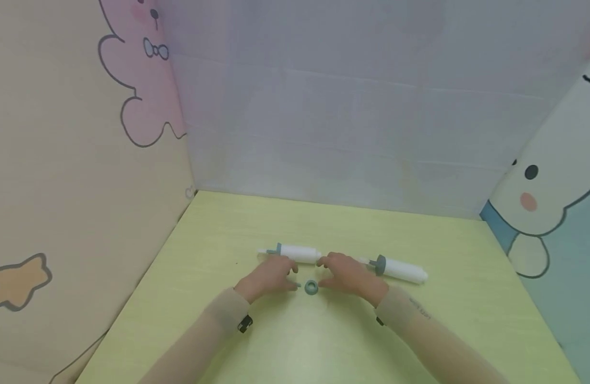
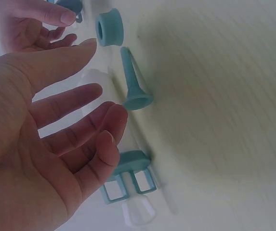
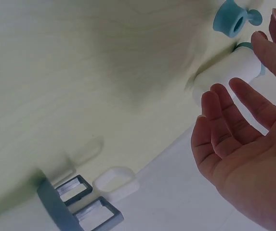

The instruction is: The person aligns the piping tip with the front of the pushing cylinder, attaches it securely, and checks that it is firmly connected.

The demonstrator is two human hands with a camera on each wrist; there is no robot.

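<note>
Two white syringe-like tubes with blue-grey flanges lie on the yellow-green table: the left tube (image 1: 297,253) and the right tube (image 1: 400,269). A small blue-grey ring (image 1: 311,287) sits between my hands. My left hand (image 1: 271,274) hovers beside the ring with fingers spread and holds nothing; its wrist view shows the ring (image 2: 110,27), a blue cone-shaped piece (image 2: 135,82) and a flange with finger loops (image 2: 128,175). My right hand (image 1: 346,274) is open too, its fingers near the left tube's end (image 3: 224,74) and the ring (image 3: 230,18).
Patterned panels wall the table in on the left (image 1: 83,186), back (image 1: 347,133) and right (image 1: 554,213). In the right wrist view, the right tube's grey-blue flange (image 3: 75,202) and white plunger loop (image 3: 116,180) lie below my hand.
</note>
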